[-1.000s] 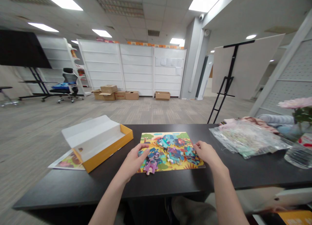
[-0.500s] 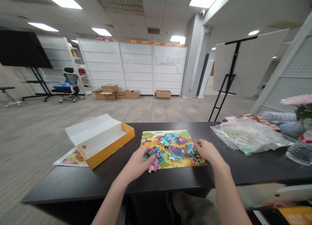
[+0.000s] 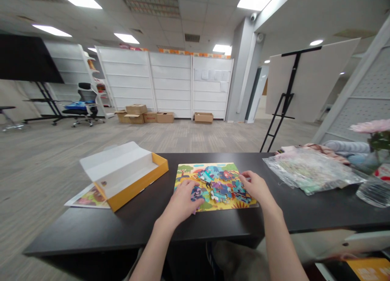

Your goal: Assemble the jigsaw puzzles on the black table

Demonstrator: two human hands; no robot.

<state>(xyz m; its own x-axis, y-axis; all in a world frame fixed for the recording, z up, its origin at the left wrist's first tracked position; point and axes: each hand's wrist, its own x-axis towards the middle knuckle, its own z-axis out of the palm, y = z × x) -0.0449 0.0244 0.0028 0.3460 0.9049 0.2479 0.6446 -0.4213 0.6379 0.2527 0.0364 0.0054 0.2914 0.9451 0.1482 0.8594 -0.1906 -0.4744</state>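
A colourful puzzle board (image 3: 210, 206) with a yellow animal scene lies flat on the black table. Several loose jigsaw pieces (image 3: 221, 189), mostly blue and purple, are heaped on it. My left hand (image 3: 183, 200) is over the board's left side, thumb and fingers apart around blue and purple pieces. It partly hides them, and a bit of pink piece shows below the thumb. At the right edge, my right hand (image 3: 254, 186) is open, its curved fingers beside a cluster of blue pieces. Whether its fingertips touch any piece is unclear.
An open yellow box (image 3: 140, 187) with a white lid stands on the table's left, over a printed sheet (image 3: 87, 199). On the right lie a clear plastic bag (image 3: 313, 167), folded cloths and a clear container (image 3: 373, 191) near a pink flower (image 3: 370, 125).
My left hand has shifted right and now covers more of the left pieces, including most of the pink one. My right hand has moved slightly left and inward over the board's edge.
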